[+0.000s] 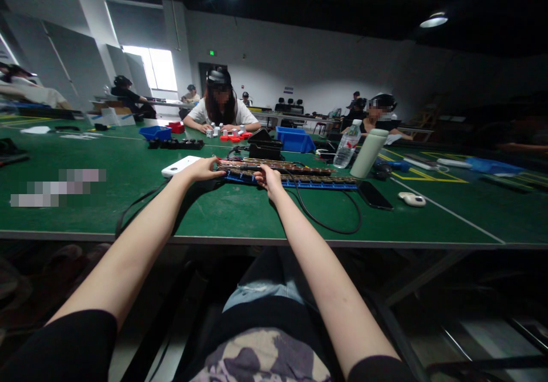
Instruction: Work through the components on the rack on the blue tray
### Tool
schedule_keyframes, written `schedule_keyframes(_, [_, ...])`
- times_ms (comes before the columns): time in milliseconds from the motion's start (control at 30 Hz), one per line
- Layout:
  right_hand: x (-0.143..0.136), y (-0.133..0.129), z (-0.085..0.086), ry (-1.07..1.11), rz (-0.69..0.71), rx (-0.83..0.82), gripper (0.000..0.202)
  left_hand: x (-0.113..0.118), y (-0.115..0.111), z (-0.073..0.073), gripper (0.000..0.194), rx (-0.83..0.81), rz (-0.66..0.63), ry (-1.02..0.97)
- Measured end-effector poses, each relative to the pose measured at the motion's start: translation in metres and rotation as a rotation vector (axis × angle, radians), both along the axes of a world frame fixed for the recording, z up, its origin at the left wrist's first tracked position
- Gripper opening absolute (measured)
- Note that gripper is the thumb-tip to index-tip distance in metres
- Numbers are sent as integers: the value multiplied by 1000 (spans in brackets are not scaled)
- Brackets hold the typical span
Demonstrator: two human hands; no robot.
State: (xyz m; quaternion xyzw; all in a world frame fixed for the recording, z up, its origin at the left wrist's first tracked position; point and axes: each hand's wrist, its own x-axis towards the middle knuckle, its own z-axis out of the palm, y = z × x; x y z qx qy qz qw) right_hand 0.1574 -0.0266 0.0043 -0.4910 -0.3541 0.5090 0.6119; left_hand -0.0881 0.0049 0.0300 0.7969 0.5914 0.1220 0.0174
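Note:
My left hand (204,169) is at the left end of a long strip assembly (295,168) with copper-coloured rows, its thumb and fingers closed about that end. My right hand (269,180) pinches a slim black pen-shaped tool (245,167) that lies across the strips and points left. A black cable (306,209) loops over the table on the right of my hand. Along the near side of the assembly runs a blue base (317,184). The tool's tip is too small to make out.
A white phone-like device (180,167) lies left of the strips. Behind them stand a black box (263,145) and a blue bin (294,140). To the right are a water bottle (347,145), a green flask (369,153), a black phone (375,195) and a white case (411,199). A person sits opposite.

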Motion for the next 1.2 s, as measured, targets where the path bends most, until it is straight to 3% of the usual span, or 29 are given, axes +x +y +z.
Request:
schedule_keyframes(467, [-1,-7,7,44,27,-58,30,-2,5,-3,68,8,-15,-14])
schedule_keyframes(700, [1,-1,1,15,12,-36,19,-3,6,-4,67,15,-32,-9])
schedule_keyframes(1200, [1,2,-1,5,15,-26,16,-2,3,-2,63,19,-21,-15])
